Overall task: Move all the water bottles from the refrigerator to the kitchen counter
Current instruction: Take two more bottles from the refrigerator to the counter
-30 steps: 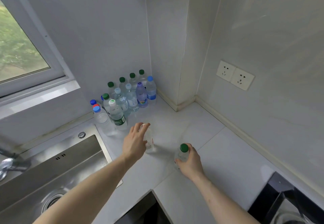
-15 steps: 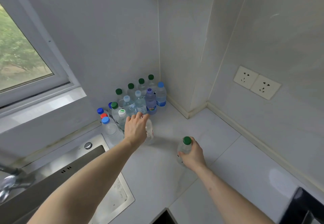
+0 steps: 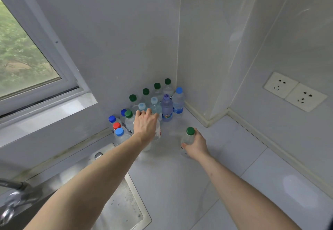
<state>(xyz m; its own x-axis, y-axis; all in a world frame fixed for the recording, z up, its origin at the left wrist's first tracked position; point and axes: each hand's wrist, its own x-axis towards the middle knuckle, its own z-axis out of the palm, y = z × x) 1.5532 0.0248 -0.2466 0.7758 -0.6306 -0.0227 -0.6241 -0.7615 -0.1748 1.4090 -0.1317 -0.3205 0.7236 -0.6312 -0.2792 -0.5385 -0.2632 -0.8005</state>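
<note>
Several clear water bottles (image 3: 166, 107) with green, blue and red caps stand clustered in the back corner of the white counter (image 3: 180, 175). My left hand (image 3: 145, 126) grips a clear bottle with a red-printed label (image 3: 158, 132) from above, at the front edge of that cluster; its cap is hidden under my palm. My right hand (image 3: 195, 145) holds a green-capped bottle (image 3: 188, 136) round its body, upright on the counter a little to the right of the group.
A steel sink (image 3: 117, 208) with a tap (image 3: 12, 199) lies at the lower left. A window (image 3: 23, 58) is on the left wall. Two wall sockets (image 3: 295, 91) sit at the right above the counter.
Both hands have pushed their bottles farther back toward the corner cluster. The left bottle now stands against the group; the right bottle has moved closer too.
</note>
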